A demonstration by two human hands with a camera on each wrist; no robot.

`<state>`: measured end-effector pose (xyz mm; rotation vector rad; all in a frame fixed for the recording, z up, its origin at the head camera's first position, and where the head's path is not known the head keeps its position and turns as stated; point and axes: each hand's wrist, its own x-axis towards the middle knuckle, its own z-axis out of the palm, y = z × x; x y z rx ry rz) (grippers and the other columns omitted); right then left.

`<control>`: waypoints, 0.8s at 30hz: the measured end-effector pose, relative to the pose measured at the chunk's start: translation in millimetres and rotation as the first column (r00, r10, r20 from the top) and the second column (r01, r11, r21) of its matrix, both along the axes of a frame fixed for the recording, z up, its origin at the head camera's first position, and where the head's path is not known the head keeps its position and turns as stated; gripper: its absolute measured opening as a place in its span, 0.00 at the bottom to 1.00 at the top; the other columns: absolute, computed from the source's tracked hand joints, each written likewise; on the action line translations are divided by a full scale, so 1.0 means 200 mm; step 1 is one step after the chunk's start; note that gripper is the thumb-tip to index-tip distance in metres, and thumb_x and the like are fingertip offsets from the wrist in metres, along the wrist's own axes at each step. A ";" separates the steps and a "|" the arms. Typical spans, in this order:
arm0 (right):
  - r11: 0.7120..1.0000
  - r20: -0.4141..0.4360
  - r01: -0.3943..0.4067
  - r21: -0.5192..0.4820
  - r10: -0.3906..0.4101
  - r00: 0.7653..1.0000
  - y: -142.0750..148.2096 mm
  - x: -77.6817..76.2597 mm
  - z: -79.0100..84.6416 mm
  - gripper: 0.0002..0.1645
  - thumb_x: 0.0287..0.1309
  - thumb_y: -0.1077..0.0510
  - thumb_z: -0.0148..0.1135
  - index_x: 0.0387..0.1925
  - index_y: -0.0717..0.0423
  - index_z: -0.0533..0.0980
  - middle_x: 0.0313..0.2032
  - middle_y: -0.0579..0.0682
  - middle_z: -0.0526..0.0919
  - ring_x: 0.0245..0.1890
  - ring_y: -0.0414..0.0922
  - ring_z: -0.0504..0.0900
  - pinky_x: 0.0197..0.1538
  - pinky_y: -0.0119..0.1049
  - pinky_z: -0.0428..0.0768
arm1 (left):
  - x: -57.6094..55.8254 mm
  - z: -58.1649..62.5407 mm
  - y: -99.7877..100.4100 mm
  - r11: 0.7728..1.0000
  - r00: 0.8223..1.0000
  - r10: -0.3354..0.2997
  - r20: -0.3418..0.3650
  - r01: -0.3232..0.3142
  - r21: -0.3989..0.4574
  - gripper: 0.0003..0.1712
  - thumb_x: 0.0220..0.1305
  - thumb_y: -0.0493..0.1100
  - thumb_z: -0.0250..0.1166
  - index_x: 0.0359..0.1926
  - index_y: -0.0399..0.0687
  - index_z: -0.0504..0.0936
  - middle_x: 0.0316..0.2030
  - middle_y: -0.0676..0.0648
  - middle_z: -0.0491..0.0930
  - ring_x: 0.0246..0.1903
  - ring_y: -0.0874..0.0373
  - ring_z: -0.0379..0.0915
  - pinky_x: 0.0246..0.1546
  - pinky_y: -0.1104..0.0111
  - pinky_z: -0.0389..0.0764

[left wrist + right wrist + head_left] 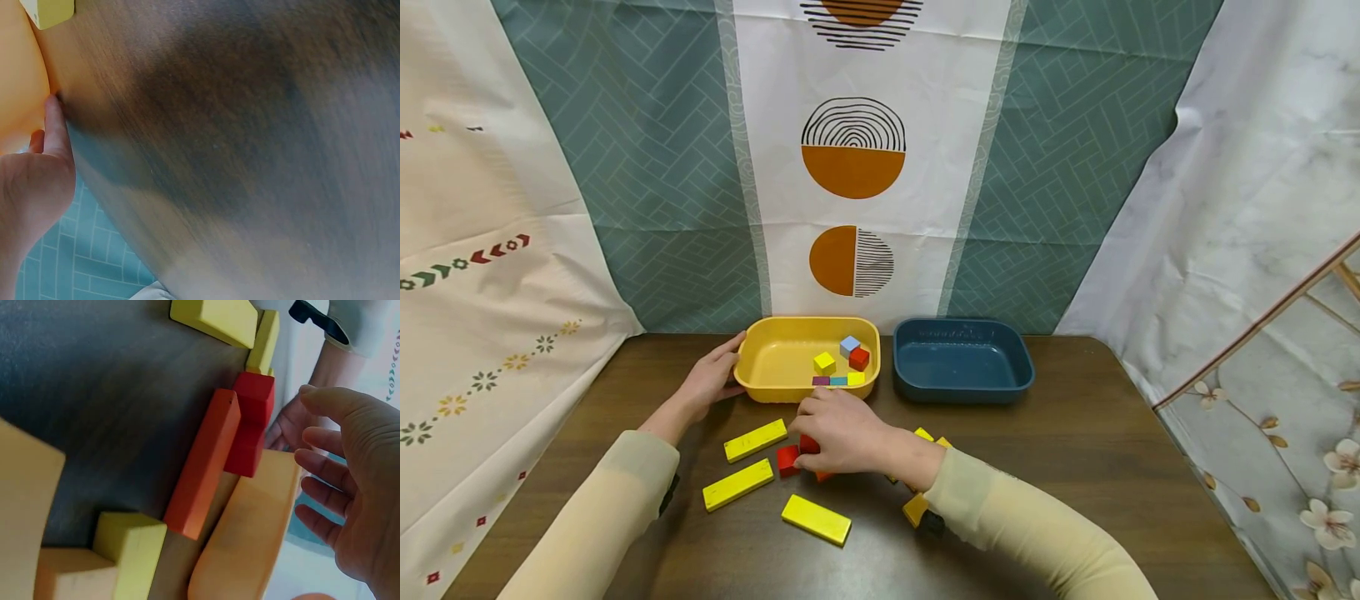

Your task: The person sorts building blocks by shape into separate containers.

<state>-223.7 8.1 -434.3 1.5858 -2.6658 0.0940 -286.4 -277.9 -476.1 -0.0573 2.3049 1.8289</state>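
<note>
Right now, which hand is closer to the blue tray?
The right hand. It's by the red blocks, in front and to the left of the blue tray. The left hand is at the left end of the yellow tray, which lies in between.

Even light fills the head view, with pale sheen on the dark brown wooden counter (760,567) toward six o'clock; wrist views look hazier, the left showing soft-edged shadow toward one o'clock and greyish glare at three.

Brown wooden table (1097,450); teal-and-white patterned cloth (857,175) behind
</note>
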 end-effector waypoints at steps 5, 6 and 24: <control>1.000 -0.013 -0.010 0.029 0.010 1.000 -0.03 0.01 -0.03 0.25 0.60 0.34 0.69 0.53 0.42 0.85 0.46 0.40 0.81 0.47 0.40 0.71 0.47 0.29 0.71 | 0.00 0.00 0.00 1.000 1.000 0.003 -0.004 -0.003 -0.004 0.34 0.81 0.46 0.42 0.83 0.61 0.47 0.80 0.42 0.46 0.68 0.37 0.64 0.61 0.47 0.74; 0.999 -0.014 -0.011 0.034 0.012 1.000 -0.04 0.02 -0.03 0.25 0.60 0.34 0.68 0.53 0.41 0.85 0.46 0.40 0.81 0.47 0.40 0.71 0.46 0.29 0.70 | 0.00 -0.01 0.00 1.000 1.000 0.003 -0.005 -0.004 -0.004 0.34 0.81 0.46 0.42 0.83 0.61 0.47 0.81 0.42 0.46 0.68 0.37 0.64 0.61 0.47 0.74; 0.995 -0.123 -0.007 0.103 0.020 0.992 -0.08 0.00 -0.12 0.26 0.60 0.33 0.67 0.52 0.41 0.85 0.47 0.41 0.81 0.47 0.42 0.70 0.46 0.31 0.70 | -0.01 -0.01 0.00 1.000 1.000 0.012 0.004 -0.012 -0.003 0.34 0.81 0.47 0.42 0.83 0.61 0.47 0.80 0.42 0.46 0.66 0.38 0.65 0.62 0.47 0.73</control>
